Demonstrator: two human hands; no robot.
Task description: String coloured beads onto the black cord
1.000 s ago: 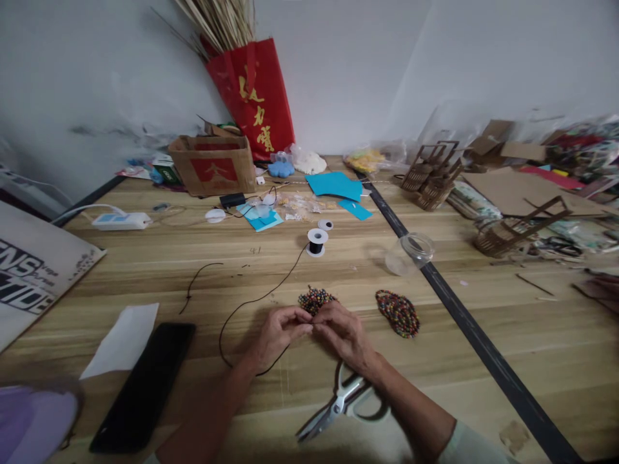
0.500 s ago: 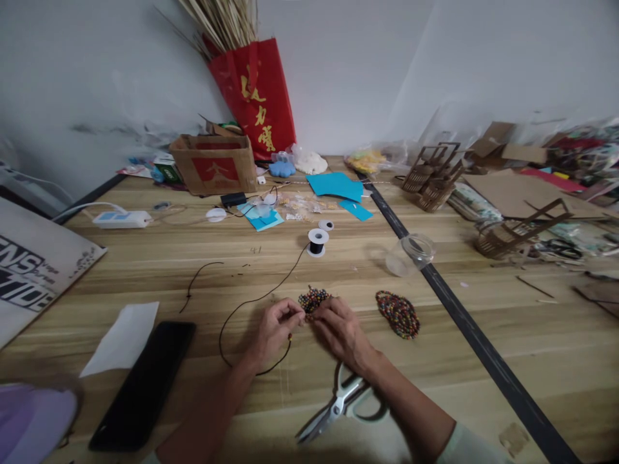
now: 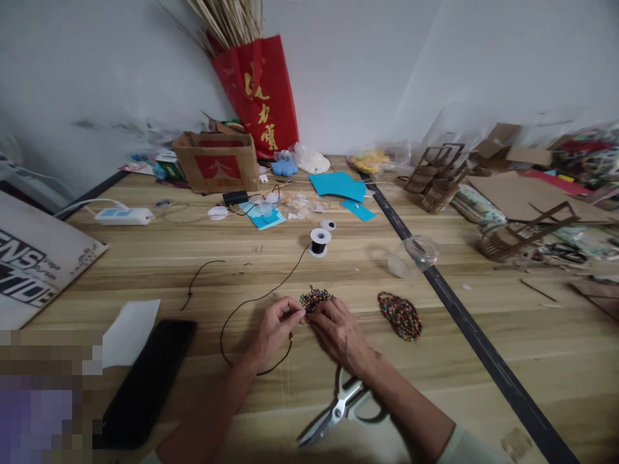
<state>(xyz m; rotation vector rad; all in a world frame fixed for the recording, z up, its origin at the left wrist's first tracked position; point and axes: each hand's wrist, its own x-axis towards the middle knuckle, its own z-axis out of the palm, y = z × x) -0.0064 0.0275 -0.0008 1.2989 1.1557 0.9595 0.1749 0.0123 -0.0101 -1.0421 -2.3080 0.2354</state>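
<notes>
Broad desk [image 3: 445, 361], open room at lower right, a dark strip [image 3: 474, 327] cutting through; scissors [image 3: 340, 408] crowd the right wrist at bottom centre. Mid-frame, right hand [image 3: 341, 328] curls at the bead heap [image 3: 315, 299], grip unclear; left hand [image 3: 278, 322] pinches, contents too small to tell. Bead coil [image 3: 400, 316] lies apart, right. Spool [image 3: 320, 247] feeds cord [image 3: 256, 299], mostly bare: early going, I'd judge, with tiny beads [image 3: 291, 336] near its end.

Looks like craft workshop; whether inside home, cannot tell. Wood-grain table [image 3: 145, 270] bears cord spool [image 3: 318, 247], bead strands [image 3: 400, 316], scissors [image 3: 340, 407], blue sheets [image 3: 338, 185], little baskets [image 3: 436, 193]; red bag [image 3: 271, 96] of dry stalks [image 3: 227, 22] leans by wall [image 3: 362, 77].
</notes>
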